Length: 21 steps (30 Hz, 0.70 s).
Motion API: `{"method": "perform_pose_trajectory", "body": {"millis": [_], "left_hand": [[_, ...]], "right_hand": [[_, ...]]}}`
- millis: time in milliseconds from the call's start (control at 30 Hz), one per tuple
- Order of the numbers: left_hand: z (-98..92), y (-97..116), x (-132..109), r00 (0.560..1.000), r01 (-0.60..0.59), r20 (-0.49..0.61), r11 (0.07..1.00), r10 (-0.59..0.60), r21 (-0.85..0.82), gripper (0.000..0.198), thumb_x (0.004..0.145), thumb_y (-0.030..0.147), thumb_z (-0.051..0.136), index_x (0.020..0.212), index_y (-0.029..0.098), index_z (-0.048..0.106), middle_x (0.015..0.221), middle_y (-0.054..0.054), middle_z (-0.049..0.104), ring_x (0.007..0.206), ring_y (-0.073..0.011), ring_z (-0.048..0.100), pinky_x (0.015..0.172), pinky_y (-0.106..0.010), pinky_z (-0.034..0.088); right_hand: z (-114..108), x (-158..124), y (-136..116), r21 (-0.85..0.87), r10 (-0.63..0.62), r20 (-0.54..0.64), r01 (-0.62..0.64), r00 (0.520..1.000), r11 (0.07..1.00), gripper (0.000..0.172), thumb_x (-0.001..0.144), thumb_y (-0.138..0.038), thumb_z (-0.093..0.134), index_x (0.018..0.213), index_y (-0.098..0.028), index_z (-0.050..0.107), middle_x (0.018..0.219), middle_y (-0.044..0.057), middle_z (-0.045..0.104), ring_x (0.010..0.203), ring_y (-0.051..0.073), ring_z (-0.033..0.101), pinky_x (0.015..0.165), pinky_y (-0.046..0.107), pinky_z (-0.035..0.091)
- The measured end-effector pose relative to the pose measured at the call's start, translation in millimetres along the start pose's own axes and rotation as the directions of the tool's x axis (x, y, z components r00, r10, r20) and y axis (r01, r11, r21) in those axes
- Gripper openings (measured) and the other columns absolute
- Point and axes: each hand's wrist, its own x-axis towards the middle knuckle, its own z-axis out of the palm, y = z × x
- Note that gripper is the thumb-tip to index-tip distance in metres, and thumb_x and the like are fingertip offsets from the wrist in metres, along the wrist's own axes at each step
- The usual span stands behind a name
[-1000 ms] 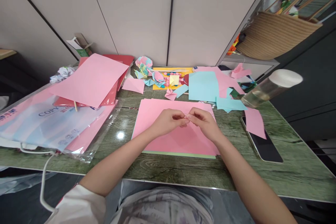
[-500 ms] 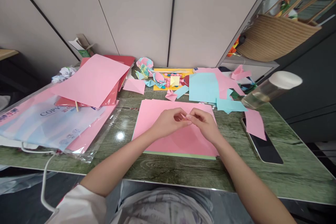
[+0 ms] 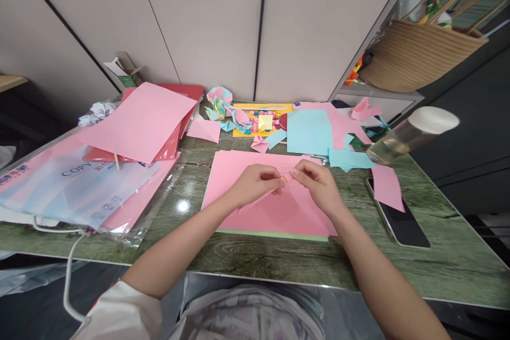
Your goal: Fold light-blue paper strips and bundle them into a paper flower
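Evidently, our left hand (image 3: 261, 183) pinches a tiny yellow-orange strip (image 3: 284, 179), long axis seemingly toward four o'clock; we cannot tell what our right hand (image 3: 316, 181) pinches.

Left forearm (image 3: 191, 243) and right forearm (image 3: 372, 257): bare, angled forward, converged. Left hand (image 3: 257, 185): thumb and forefinger were drawn into a pinch. Right hand (image 3: 319, 185): similarly pinched; its fingertips sat just apart from the left's.

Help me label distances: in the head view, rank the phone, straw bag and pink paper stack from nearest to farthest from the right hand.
1. Pink paper stack, beneath the right hand.
2. Phone, to its right.
3. Straw bag, at the back right.
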Motion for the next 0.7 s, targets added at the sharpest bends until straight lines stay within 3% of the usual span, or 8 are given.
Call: {"method": "perform_pose_trajectory", "body": {"millis": [67,167,267,367,533,700], "left_hand": [[0.8,-1.8,0.3,1.0,0.0,0.005,0.998,-0.001,0.058,0.022,0.074,0.036,0.05,0.077,0.017,0.061,0.072,-0.002,0.063,0.069,-0.0135,0.056,0.064,-0.025,0.041],[5.2,-4.1,-0.5,0.996,-0.019,-0.076,0.958,0.042,0.285,0.029,0.072,0.045,0.051,0.072,0.017,0.059,0.066,0.0,0.059,0.061,-0.0124,0.051,0.056,-0.023,0.036],[11.1,-4.8,-2.2,0.985,-0.008,-0.138,0.838,0.099,0.546,0.038,0.078,0.049,0.041,0.062,0.017,0.054,0.055,0.0,0.053,0.052,-0.0117,0.045,0.052,-0.024,0.03],[15.0,-2.8,-4.1,0.974,0.004,-0.159,0.694,0.159,0.72,0.04,0.083,0.046,0.032,0.069,0.018,0.055,0.058,-0.002,0.056,0.053,-0.0131,0.047,0.053,-0.025,0.028],[16.3,0.0,-6.8,0.961,0.009,-0.158,0.546,0.226,0.838,0.038,0.085,0.044,0.029,0.077,0.019,0.057,0.062,-0.005,0.059,0.059,-0.0154,0.051,0.057,-0.026,0.031],[14.5,-2.5,-6.6,0.964,0.032,-0.16,0.506,0.211,0.862,0.034,0.084,0.041,0.033,0.08,0.019,0.058,0.063,-0.006,0.06,0.062,-0.0179,0.054,0.059,-0.028,0.034]], "right_hand": [[3.7,-0.4,2.2,-0.013,-0.001,0.008,0.001,1.0,1.0,0.026,0.078,-0.037,0.05,0.06,-0.018,0.048,0.058,-0.002,0.04,0.056,0.011,0.036,0.053,0.024,0.028],[12.2,-2.4,5.1,-0.003,0.014,0.033,-0.014,0.999,1.0,0.027,0.078,-0.037,0.049,0.058,-0.019,0.044,0.057,-0.003,0.039,0.056,0.011,0.036,0.053,0.024,0.028],[18.0,-4.1,5.5,0.016,0.049,0.017,-0.049,0.999,0.999,0.028,0.078,-0.037,0.049,0.058,-0.019,0.044,0.057,-0.003,0.04,0.056,0.011,0.036,0.054,0.024,0.028],[18.1,-4.8,3.3,0.031,0.066,-0.029,-0.065,0.997,0.997,0.029,0.077,-0.039,0.051,0.058,-0.018,0.045,0.057,-0.003,0.039,0.055,0.01,0.034,0.053,0.024,0.028],[10.8,-3.7,1.9,0.068,0.068,-0.068,-0.064,0.995,0.996,0.028,0.076,-0.038,0.052,0.058,-0.018,0.044,0.056,-0.003,0.036,0.054,0.01,0.032,0.051,0.024,0.026],[-0.6,-0.2,5.8,0.052,0.03,-0.179,-0.021,0.983,0.998,0.03,0.078,-0.034,0.05,0.055,-0.018,0.04,0.054,-0.004,0.032,0.052,0.01,0.029,0.051,0.024,0.025]]}}
